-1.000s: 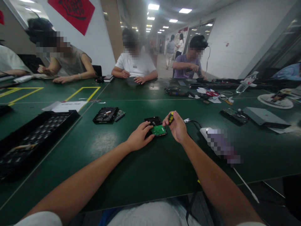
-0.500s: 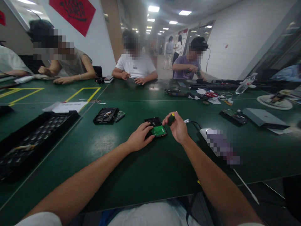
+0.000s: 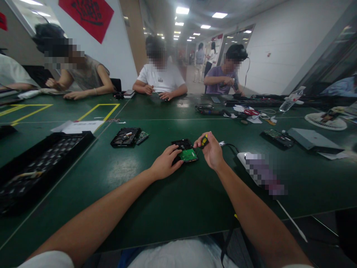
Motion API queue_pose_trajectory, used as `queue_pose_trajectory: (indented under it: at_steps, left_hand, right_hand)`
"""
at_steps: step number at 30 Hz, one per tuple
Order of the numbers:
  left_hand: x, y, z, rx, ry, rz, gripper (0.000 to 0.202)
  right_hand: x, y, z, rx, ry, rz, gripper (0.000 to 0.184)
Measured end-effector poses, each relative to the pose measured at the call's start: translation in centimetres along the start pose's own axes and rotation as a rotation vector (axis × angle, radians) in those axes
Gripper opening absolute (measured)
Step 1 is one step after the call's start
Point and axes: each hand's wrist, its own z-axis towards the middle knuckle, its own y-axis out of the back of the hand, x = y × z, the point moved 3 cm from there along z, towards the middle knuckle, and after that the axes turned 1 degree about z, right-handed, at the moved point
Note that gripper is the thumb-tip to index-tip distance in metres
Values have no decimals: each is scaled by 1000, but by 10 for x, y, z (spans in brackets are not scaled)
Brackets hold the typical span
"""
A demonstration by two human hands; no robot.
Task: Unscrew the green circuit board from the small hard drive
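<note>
A hard drive point(image 3: 189, 155) lies on the green table in front of me, its green circuit board facing up and its far part black. My left hand point(image 3: 166, 160) grips its left side, thumb at the near edge and fingers across the board's left part. My right hand point(image 3: 211, 152) is closed round the black-and-yellow handle of a screwdriver point(image 3: 205, 141), just right of the drive. The screwdriver's thin shaft slants down toward the board's right edge; I cannot tell whether its tip touches a screw.
Left of the drive lies an opened black drive housing point(image 3: 125, 137) beside a small circuit board point(image 3: 142, 137). A long black tray point(image 3: 46, 160) stands at far left. To my right are a white power strip point(image 3: 251, 167), another drive point(image 3: 277, 139) and a grey box point(image 3: 314, 140). Several people sit opposite.
The screwdriver handle has turned in my right hand, now showing more yellow. My left hand and the hard drive have stayed in place.
</note>
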Motion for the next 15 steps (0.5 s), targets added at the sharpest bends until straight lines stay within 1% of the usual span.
queue_pose_trajectory:
  at_steps: [3,6,8,12,15]
  left_hand:
    - [0,1,0,1,1,-1,51]
    - [0,1,0,3,3,1,51]
    - [-1,1,0,5,0,2,51]
    - [-1,0,0,4,-2,8,51]
    - [0,0,0,6,-4,12,52]
  right_hand:
    - [1,-1,1,-4,-11,12,49]
    - [0,0,1,-19,-4,35,49]
    - [-2,1,1,-24,6,25,47]
    - [-5,4,-1,-31,4,-50,35]
    - [-5,3,-1,-20,-6,-74,34]
